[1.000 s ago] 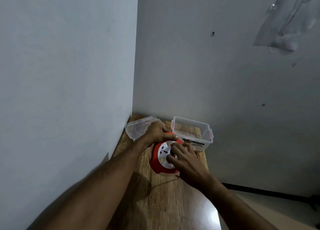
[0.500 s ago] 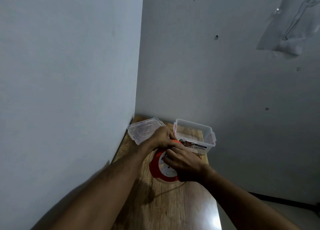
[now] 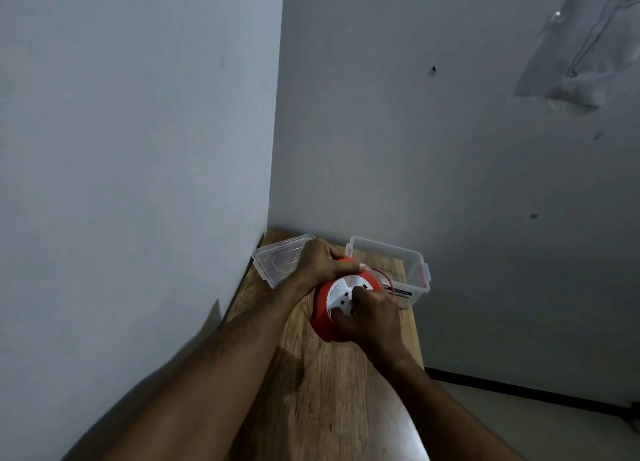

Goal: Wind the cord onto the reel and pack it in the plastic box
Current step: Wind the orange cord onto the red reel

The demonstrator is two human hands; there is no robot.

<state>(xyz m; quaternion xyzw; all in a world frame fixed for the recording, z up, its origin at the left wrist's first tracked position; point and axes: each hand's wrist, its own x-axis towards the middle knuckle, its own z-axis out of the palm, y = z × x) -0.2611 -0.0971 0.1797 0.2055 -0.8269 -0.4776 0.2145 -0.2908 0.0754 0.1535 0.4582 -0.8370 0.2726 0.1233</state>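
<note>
Looking down from the head camera, a narrow wooden table (image 3: 322, 391) runs into the corner of two pale walls. On it, toward the far end, sits a red reel (image 3: 323, 308) with a white socket face (image 3: 341, 292) turned up toward the viewer. The left hand (image 3: 320, 261) grips the far-left rim of the reel, fingers curled over its red edge. The right hand (image 3: 372, 316) lies on the near-right part of the white face, its fingers bent and pressing into the face; whether they pinch a knob there cannot be told. A thin red cord (image 3: 382, 274) loops out from the far-right side of the reel, just in front of the plastic box (image 3: 412, 263). That box is clear, open at the top, and stands at the far right of the table, just beyond the reel. Its clear lid (image 3: 277, 263) lies flat at the far left, beside the left wall and partly hidden by the left hand. At the upper right a clear plastic bag (image 3: 581, 55) hangs on the wall.
</note>
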